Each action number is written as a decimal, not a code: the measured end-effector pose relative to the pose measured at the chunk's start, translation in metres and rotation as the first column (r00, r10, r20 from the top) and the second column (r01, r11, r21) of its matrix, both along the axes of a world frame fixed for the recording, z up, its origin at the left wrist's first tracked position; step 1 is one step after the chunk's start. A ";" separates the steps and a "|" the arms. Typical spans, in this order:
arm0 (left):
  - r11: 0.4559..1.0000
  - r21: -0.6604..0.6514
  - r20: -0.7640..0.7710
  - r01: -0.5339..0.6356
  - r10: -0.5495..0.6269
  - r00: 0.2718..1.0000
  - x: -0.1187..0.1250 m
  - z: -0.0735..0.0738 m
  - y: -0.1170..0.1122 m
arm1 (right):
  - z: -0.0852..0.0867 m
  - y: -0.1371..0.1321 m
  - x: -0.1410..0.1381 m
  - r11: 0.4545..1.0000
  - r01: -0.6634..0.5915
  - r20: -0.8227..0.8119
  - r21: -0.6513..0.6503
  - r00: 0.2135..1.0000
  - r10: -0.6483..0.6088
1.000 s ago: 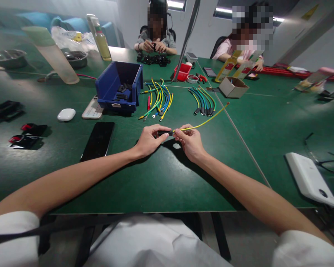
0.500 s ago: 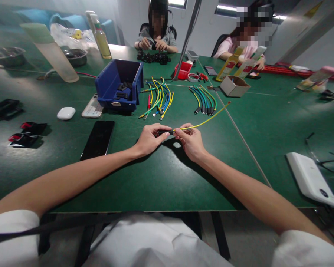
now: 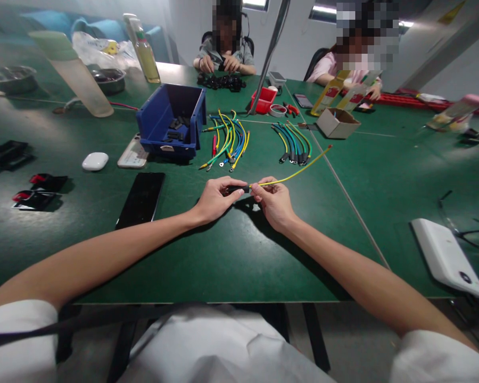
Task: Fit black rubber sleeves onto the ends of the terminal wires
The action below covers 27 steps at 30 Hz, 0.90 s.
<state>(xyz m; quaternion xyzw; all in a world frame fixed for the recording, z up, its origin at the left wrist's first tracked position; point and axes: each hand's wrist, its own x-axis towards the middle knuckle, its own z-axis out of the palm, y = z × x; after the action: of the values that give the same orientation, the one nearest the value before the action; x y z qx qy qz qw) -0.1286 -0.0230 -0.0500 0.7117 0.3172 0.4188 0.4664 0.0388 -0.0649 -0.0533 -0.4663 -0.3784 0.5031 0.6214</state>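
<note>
My left hand (image 3: 215,200) pinches a short black sleeve (image 3: 238,189) at the near end of a yellow wire (image 3: 299,171). My right hand (image 3: 274,204) grips that same wire just right of the sleeve, fingertips almost touching the left hand's. The wire runs up and to the right above the green table (image 3: 231,255), ending in a small metal terminal. Beyond my hands lie a loose bundle of yellow, green and blue wires (image 3: 226,141) and a second, tidier row of wires (image 3: 292,142).
A blue bin (image 3: 171,121) with black parts stands behind a black phone (image 3: 141,199), a white case (image 3: 95,161) and another phone. A white device (image 3: 447,256) lies right. A cardboard box (image 3: 337,123), red tray (image 3: 263,100) and bottles sit farther back. Two people work across the table.
My hands and the yellow wire stay almost still; the view has only shifted slightly. The person at the far end has moved their hands a little.
</note>
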 end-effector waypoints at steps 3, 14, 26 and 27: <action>1.000 -0.001 0.002 0.002 -0.002 1.000 0.000 -0.001 0.000 | 0.001 -0.001 0.000 1.000 -0.007 -0.016 0.003 1.000 0.007; 1.000 -0.003 -0.005 0.002 -0.002 1.000 0.000 0.000 0.000 | 0.000 0.000 0.000 1.000 -0.006 0.004 0.004 1.000 0.006; 1.000 -0.017 -0.003 -0.001 0.001 1.000 0.000 0.001 0.000 | -0.001 0.000 0.000 1.000 -0.007 0.031 0.002 0.999 0.007; 1.000 -0.019 -0.001 -0.001 0.001 1.000 0.000 0.001 0.000 | -0.002 0.000 0.000 1.000 -0.009 0.033 0.006 0.999 0.008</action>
<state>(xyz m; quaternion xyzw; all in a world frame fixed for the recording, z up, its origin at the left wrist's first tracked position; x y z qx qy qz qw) -0.1283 -0.0232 -0.0491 0.7072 0.3219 0.4158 0.4727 0.0391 -0.0645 -0.0550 -0.4712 -0.3922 0.4968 0.6143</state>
